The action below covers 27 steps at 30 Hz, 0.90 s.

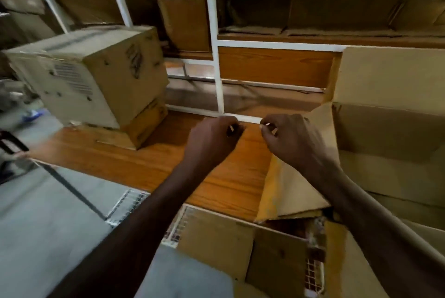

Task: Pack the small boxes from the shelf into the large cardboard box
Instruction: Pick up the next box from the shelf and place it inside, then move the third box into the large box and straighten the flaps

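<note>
Both hands raised over the wooden shelf [154, 165], close together, fingers curled. Left hand [212, 138] and right hand [289, 138] apparently pinching something pale and thin between them — possibly a strip of tape or paper, too blurred to name. Whether anything is truly held: cannot tell for sure.

Large box [390, 133] open at right, flaps up, 1 flap [289, 191] hanging down over the shelf edge beneath the right wrist. Interior hidden from this angle, so fill level unknown.

Small boxes: none clearly made out as such. Closed carton [96, 76] at left on the shelf, stacked on a flatter box [142, 129]. More brown cartons [255, 11] in the white-framed rack [213, 32] behind, well apart from the hands.

Handling, as a judgement: corrugated card — stiff, light unless loaded, dry and not slippery. Corners crush easily, so best taken with 2 hands on opposite sides, low down, not by the flaps. Taped seam on the left carton likely sound enough to lift from beneath.

Writing: dark printed marks and a block of fine lines on the left carton's faces, smeared by motion — nothing legible. No brand readable anywhere.
</note>
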Each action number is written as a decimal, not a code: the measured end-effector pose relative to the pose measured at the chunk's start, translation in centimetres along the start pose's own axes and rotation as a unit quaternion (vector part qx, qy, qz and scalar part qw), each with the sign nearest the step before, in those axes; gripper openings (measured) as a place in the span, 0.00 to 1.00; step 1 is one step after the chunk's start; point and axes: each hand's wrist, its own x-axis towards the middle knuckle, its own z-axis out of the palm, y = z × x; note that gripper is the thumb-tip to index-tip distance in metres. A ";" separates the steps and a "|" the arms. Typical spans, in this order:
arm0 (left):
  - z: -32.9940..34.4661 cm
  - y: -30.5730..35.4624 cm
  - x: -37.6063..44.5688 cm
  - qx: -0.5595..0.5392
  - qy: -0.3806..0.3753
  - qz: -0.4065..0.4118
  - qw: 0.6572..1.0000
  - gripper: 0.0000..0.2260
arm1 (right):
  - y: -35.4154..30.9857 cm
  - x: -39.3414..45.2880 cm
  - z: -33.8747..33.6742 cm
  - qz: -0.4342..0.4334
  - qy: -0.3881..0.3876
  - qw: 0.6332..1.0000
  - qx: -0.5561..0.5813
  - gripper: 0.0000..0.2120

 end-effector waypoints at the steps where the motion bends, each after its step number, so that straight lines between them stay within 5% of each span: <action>1: -1.4 -2.0 -0.5 0.002 0.008 -0.005 1.000 0.10 | -2.5 0.5 0.9 -0.002 0.003 1.000 0.006 0.12; 13: -12.2 -25.3 -3.8 -0.017 0.116 -0.131 0.984 0.16 | -24.2 9.2 11.7 -0.078 0.000 0.991 0.104 0.16; 19: -11.8 -36.5 -3.8 -0.039 0.163 -0.218 0.962 0.09 | -29.3 14.8 17.9 -0.095 0.009 0.985 0.147 0.16; 27: -11.9 -50.3 -2.9 -0.045 0.209 -0.340 0.916 0.13 | -32.4 21.1 24.6 -0.064 -0.013 0.987 0.145 0.13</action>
